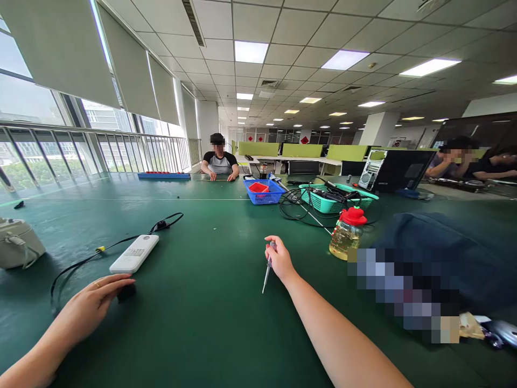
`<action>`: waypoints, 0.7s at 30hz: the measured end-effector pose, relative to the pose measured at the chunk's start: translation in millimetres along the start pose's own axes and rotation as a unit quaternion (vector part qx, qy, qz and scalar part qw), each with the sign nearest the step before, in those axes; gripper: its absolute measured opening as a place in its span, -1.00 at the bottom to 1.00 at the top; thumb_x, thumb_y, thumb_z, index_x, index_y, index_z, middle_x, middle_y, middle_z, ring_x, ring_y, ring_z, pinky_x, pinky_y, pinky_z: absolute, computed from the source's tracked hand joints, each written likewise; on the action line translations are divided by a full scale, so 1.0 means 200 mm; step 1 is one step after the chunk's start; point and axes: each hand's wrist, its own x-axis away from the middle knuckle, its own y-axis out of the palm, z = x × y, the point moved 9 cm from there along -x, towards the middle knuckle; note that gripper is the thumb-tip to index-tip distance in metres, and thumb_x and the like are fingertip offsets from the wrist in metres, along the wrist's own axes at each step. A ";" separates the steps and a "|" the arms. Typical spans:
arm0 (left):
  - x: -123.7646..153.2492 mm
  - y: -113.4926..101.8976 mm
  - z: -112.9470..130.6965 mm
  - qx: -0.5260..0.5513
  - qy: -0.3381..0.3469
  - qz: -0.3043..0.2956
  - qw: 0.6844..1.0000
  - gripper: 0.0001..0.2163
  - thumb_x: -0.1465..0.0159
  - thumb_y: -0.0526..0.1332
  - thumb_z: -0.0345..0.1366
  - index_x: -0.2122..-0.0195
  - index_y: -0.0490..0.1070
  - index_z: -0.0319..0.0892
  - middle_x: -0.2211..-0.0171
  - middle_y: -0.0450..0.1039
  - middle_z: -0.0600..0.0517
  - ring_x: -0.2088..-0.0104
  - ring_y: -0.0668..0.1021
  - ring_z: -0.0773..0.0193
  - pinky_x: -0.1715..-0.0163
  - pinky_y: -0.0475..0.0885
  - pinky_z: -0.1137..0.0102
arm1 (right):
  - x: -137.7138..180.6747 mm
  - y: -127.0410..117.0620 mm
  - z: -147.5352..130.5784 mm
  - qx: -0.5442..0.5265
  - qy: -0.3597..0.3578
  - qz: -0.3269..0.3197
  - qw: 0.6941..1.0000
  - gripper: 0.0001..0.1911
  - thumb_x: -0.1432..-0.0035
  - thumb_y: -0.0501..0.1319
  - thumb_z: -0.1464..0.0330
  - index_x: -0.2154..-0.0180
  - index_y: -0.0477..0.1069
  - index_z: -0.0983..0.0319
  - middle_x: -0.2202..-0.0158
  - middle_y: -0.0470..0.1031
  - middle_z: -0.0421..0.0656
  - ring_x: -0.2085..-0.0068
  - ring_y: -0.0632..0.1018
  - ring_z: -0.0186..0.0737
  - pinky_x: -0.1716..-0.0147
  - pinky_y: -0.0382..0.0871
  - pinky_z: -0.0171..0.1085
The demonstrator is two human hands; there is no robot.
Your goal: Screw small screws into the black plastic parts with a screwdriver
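Note:
My right hand (280, 258) is closed around the handle of a small screwdriver (266, 276) and holds it over the middle of the green table. The thin metal shaft points down toward me. At the left, my left hand (91, 304) has its fingers stretched out flat, the fingertips over a small black object (126, 292). I cannot tell what that object is, and my left thumb is hidden. Just beyond these fingers lies a white power strip (134, 254) with printing on it. A black cable (81, 262) runs beside the strip and curves toward my left hand.
A bottle with a red lid (346, 237) stands at right, near dark blue fabric (444, 248). Farther back are a blue basket (264, 196), a green basket (323, 205) with cables and a long blue rack (163, 176). A person (220, 160) sits across the table (202, 323).

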 end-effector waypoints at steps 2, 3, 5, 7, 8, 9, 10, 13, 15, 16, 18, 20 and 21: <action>0.00 0.01 0.00 -0.009 0.001 -0.003 1.000 -0.57 -0.23 -0.05 -0.11 0.09 0.59 0.06 -0.06 0.51 0.09 0.06 0.60 0.14 0.01 0.49 0.35 | 0.00 0.00 0.00 0.002 0.000 -0.001 1.000 -0.72 -0.02 0.13 0.20 0.20 0.32 0.15 0.61 0.28 -0.32 0.55 0.34 -0.26 0.58 0.23 -0.31; 0.00 0.02 0.00 -0.017 0.005 -0.008 1.000 -0.56 -0.23 -0.06 -0.12 0.08 0.59 0.06 -0.07 0.50 0.08 0.05 0.59 0.14 0.00 0.48 0.33 | 0.00 0.00 0.00 0.004 0.000 0.000 1.000 -0.72 -0.02 0.13 0.20 0.20 0.32 0.15 0.62 0.28 -0.32 0.55 0.34 -0.26 0.58 0.23 -0.31; 0.00 0.04 0.00 -0.030 0.018 -0.020 0.999 -0.56 -0.24 -0.06 -0.13 0.06 0.58 0.04 -0.08 0.49 0.06 0.03 0.58 0.13 -0.04 0.46 0.29 | 0.00 0.00 0.00 0.011 -0.001 0.002 1.000 -0.72 -0.02 0.13 0.21 0.20 0.32 0.15 0.62 0.29 -0.32 0.56 0.33 -0.27 0.58 0.23 -0.31; 0.00 0.05 0.01 -0.036 0.032 -0.027 0.998 -0.56 -0.26 -0.07 -0.14 0.06 0.58 0.03 -0.08 0.50 0.04 0.02 0.58 0.12 -0.07 0.44 0.27 | 0.00 -0.01 -0.01 0.017 -0.003 0.002 1.000 -0.72 -0.03 0.13 0.21 0.20 0.32 0.16 0.62 0.29 -0.32 0.56 0.33 -0.27 0.57 0.24 -0.31; 0.00 0.06 0.01 -0.036 0.037 -0.027 0.998 -0.57 -0.26 -0.06 -0.14 0.06 0.58 0.02 -0.07 0.50 0.04 0.02 0.58 0.12 -0.08 0.43 0.28 | 0.00 -0.01 -0.01 0.018 -0.004 0.000 1.000 -0.72 -0.03 0.13 0.21 0.20 0.33 0.16 0.62 0.29 -0.32 0.56 0.32 -0.28 0.57 0.24 -0.31; 0.00 0.05 0.01 -0.034 0.040 -0.026 0.998 -0.57 -0.26 -0.06 -0.14 0.07 0.58 0.02 -0.07 0.50 0.04 0.02 0.58 0.12 -0.07 0.43 0.29 | 0.00 0.00 -0.01 0.019 -0.004 -0.001 1.000 -0.72 -0.03 0.13 0.20 0.19 0.32 0.15 0.62 0.29 -0.33 0.56 0.32 -0.28 0.57 0.24 -0.31; 0.00 0.05 0.01 -0.032 0.040 -0.025 0.998 -0.58 -0.26 -0.05 -0.14 0.07 0.58 0.02 -0.07 0.50 0.04 0.03 0.58 0.13 -0.06 0.44 0.30 | 0.00 0.00 -0.01 0.019 -0.004 -0.002 1.000 -0.72 -0.03 0.13 0.20 0.19 0.32 0.15 0.61 0.29 -0.33 0.56 0.32 -0.28 0.57 0.23 -0.31; 0.00 0.03 0.01 -0.033 0.022 -0.026 0.999 -0.58 -0.26 -0.04 -0.13 0.06 0.57 0.02 -0.08 0.50 0.06 0.06 0.60 0.16 -0.01 0.47 0.36 | 0.00 0.00 -0.01 0.020 -0.003 -0.004 1.000 -0.70 -0.03 0.12 0.19 0.18 0.32 0.16 0.61 0.30 -0.32 0.56 0.32 -0.28 0.56 0.23 -0.30; 0.00 0.02 0.01 -0.036 0.005 -0.031 0.999 -0.57 -0.26 -0.05 -0.12 0.04 0.56 0.03 -0.08 0.50 0.07 0.07 0.60 0.17 0.00 0.47 0.37 | 0.00 0.00 -0.01 0.023 -0.003 -0.003 1.000 -0.70 -0.03 0.12 0.19 0.18 0.32 0.16 0.60 0.30 -0.32 0.55 0.32 -0.27 0.55 0.23 -0.30; 0.00 0.02 0.01 -0.036 -0.002 -0.036 0.999 -0.56 -0.26 -0.06 -0.11 0.04 0.56 0.02 -0.08 0.50 0.07 0.06 0.60 0.17 0.00 0.47 0.37 | 0.00 0.00 -0.01 0.024 -0.002 -0.003 1.000 -0.70 -0.03 0.11 0.19 0.18 0.32 0.16 0.61 0.29 -0.32 0.55 0.32 -0.27 0.55 0.23 -0.30; 0.01 0.01 0.01 -0.033 -0.017 -0.045 0.998 -0.55 -0.25 -0.06 -0.08 0.03 0.56 0.02 -0.08 0.50 0.07 0.05 0.59 0.15 -0.01 0.47 0.35 | 0.00 0.00 -0.01 0.025 -0.002 -0.003 1.000 -0.70 -0.03 0.11 0.19 0.19 0.32 0.16 0.61 0.29 -0.32 0.55 0.32 -0.27 0.54 0.23 -0.30; 0.01 0.01 0.01 -0.030 -0.034 -0.048 0.998 -0.54 -0.24 -0.06 -0.06 0.02 0.55 0.03 -0.06 0.51 0.07 0.04 0.59 0.13 0.01 0.48 0.31 | 0.00 0.00 -0.01 0.024 0.000 -0.005 1.000 -0.70 -0.03 0.11 0.19 0.18 0.31 0.15 0.61 0.29 -0.32 0.55 0.32 -0.27 0.54 0.23 -0.29; 0.01 0.01 0.01 -0.030 -0.040 -0.049 0.998 -0.54 -0.23 -0.05 -0.05 0.02 0.55 0.03 -0.06 0.51 0.07 0.04 0.59 0.11 0.01 0.49 0.29 | 0.00 0.00 -0.01 0.024 0.001 -0.006 1.000 -0.70 -0.03 0.12 0.19 0.18 0.31 0.15 0.60 0.29 -0.32 0.55 0.32 -0.27 0.54 0.24 -0.29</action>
